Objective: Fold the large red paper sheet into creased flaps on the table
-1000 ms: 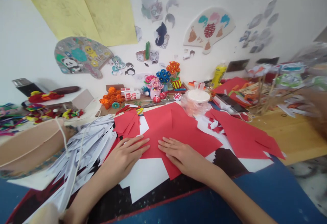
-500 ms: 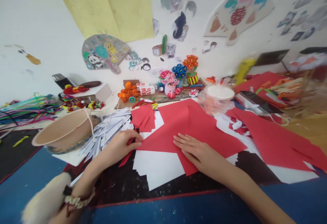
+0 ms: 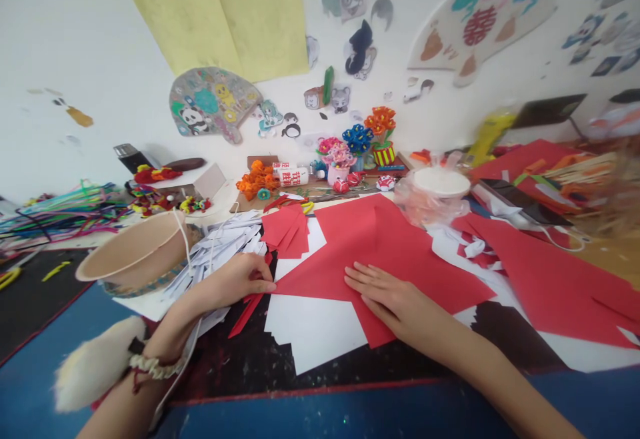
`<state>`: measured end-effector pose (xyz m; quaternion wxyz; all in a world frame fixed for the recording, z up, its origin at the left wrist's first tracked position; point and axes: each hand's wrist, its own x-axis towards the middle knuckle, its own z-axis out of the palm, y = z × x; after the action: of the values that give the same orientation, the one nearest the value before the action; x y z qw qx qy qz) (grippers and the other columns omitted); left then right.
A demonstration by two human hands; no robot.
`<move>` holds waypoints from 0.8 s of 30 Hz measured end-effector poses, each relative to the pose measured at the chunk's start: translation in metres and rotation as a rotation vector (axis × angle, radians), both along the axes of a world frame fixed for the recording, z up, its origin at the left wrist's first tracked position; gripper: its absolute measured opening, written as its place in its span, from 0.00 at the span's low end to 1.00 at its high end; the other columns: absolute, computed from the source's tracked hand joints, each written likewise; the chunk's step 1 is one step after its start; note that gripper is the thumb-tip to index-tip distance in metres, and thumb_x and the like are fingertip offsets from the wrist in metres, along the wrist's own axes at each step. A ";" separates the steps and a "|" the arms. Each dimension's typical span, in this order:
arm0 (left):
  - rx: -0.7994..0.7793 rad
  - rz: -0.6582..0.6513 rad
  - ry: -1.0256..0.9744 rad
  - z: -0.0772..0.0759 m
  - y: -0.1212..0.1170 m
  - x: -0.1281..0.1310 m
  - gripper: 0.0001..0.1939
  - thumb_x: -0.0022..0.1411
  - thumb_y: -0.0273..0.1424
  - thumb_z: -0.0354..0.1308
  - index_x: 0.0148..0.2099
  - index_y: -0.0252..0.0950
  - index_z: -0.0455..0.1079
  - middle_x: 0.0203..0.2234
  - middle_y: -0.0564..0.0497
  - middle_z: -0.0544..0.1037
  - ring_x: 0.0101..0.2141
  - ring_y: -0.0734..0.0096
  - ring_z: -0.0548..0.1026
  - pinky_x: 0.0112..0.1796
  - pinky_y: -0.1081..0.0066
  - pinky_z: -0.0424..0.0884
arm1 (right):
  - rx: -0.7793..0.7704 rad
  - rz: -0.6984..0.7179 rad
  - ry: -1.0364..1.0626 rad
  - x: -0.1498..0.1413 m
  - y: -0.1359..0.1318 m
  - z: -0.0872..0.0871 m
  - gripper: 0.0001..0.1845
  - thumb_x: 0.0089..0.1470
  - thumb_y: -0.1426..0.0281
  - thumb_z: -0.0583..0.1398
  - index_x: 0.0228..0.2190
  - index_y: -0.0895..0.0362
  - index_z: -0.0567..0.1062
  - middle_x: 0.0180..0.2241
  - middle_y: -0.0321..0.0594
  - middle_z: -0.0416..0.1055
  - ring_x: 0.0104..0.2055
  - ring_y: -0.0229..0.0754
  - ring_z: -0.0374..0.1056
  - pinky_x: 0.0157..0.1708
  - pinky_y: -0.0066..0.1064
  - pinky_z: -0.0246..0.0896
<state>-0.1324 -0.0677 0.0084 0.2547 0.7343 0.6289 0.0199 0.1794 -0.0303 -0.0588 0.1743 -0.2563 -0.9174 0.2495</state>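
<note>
A large sheet of red paper [image 3: 400, 252], with a raised crease near its top, lies across white paper [image 3: 315, 332]. My left hand [image 3: 245, 275] pinches the sheet's left corner between thumb and fingers. Flat on the lower middle of the same sheet rests my right hand [image 3: 385, 289], fingers stretched out and pressing on it. Small red paper pieces [image 3: 287, 231] are stacked just beyond my left hand. Beside my left wrist lie many white paper strips [image 3: 215, 252]. A thin red strip [image 3: 245, 317] sits below the left hand.
A beige bowl [image 3: 133, 245] stands at left, by a white cord. Behind the paper are pipe-cleaner flowers [image 3: 357, 139], a white-lidded tub [image 3: 440, 183] in plastic and yellow-handled scissors [image 3: 307, 207]. More red paper [image 3: 550, 279] and a dark phone-like slab [image 3: 520, 202] lie at right.
The view has shifted slightly, so everything sits a little further right. My left hand stays at the red sheet's corner, and my right hand still lies flat on it.
</note>
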 end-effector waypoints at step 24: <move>-0.218 0.020 -0.137 0.006 -0.016 0.015 0.15 0.53 0.41 0.56 0.30 0.34 0.75 0.25 0.53 0.77 0.27 0.74 0.70 0.28 0.78 0.62 | -0.052 0.126 -0.009 0.017 0.015 0.005 0.22 0.61 0.68 0.48 0.56 0.48 0.59 0.58 0.31 0.56 0.61 0.40 0.49 0.61 0.40 0.44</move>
<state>-0.1174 -0.0833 0.0139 0.3753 0.6929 0.6157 0.0041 0.1967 -0.0155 -0.0541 0.1473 -0.2036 -0.9257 0.2828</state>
